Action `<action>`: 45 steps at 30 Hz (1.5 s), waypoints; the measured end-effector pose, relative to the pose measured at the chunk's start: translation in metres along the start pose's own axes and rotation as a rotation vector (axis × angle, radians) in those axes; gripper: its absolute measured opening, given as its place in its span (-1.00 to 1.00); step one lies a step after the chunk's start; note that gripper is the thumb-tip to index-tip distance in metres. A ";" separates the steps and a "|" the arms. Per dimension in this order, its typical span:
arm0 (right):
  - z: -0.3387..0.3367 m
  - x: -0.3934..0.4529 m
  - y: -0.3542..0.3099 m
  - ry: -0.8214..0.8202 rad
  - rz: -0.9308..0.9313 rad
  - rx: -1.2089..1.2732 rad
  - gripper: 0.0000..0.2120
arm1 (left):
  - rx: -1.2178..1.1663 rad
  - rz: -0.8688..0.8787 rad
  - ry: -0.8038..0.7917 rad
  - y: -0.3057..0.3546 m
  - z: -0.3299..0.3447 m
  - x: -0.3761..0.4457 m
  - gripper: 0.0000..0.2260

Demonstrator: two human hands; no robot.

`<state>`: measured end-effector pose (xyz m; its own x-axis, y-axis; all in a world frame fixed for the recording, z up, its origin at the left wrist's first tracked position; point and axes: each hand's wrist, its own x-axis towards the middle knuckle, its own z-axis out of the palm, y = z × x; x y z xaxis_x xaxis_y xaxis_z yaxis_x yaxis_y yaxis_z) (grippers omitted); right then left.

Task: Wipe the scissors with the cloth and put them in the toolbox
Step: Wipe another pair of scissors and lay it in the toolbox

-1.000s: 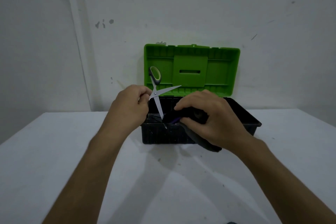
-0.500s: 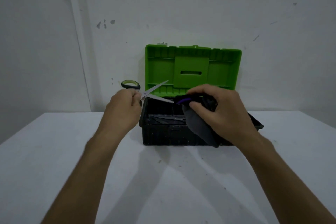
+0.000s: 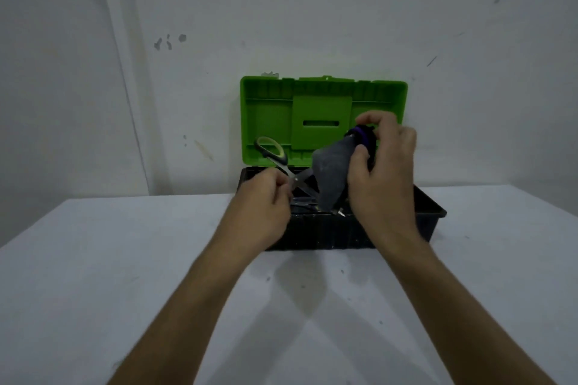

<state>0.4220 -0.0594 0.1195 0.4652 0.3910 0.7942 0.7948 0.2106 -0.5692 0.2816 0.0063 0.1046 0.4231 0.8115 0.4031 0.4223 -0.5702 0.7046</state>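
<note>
A black toolbox stood at the far edge of the white desk, near its middle, against the wall. Its green lid was raised upright, its ribbed inner face turned toward the viewer, with a slot at the centre.

The left hand was closed round the scissors near the pivot, over the left part of the open box. The scissors had black handles with a pale yellow-green lining inside the loop; one loop rose up and to the left in front of the lid. The steel blades were parted, pointing right and downward; their tips were hidden behind the cloth.

The right hand pinched the cloth between thumb and fingers at its upper end, in front of the lid's right half. The cloth was dark grey, bunched at the top where a purple part showed in the grip, and it hung down in a tapering fold into the box opening. It lay just beside the blades and overlapped them; whether cloth and steel touched could not be told.

Dark tools lay inside the box, too dim to identify; a small bright metal point showed near the cloth's lower end. Both forearms reached in from the near edge and cast shadows on the desk before the box.
</note>
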 end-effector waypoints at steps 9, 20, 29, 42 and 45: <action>-0.003 -0.008 0.007 -0.557 -0.140 -0.048 -0.48 | -0.221 -0.158 -0.018 -0.003 0.001 0.002 -0.79; -0.005 -0.010 0.011 -0.533 -0.212 -0.324 -0.56 | -0.260 -0.205 0.022 -0.004 0.002 0.004 -0.75; -0.032 0.012 0.012 -0.367 -0.231 -0.268 -0.57 | -0.239 -0.139 0.188 -0.011 -0.008 0.010 -0.85; -0.035 0.018 0.031 -0.303 -0.179 -0.304 -0.56 | -0.156 -0.019 0.322 -0.018 -0.026 0.009 -0.88; -0.056 0.032 0.025 -0.172 -0.170 -0.179 -0.56 | 0.026 0.055 0.272 -0.020 -0.022 0.008 -0.88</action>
<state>0.4788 -0.0914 0.1426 0.2585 0.5129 0.8186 0.9188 0.1311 -0.3723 0.2588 0.0271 0.1063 0.2165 0.7816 0.5850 0.4266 -0.6147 0.6635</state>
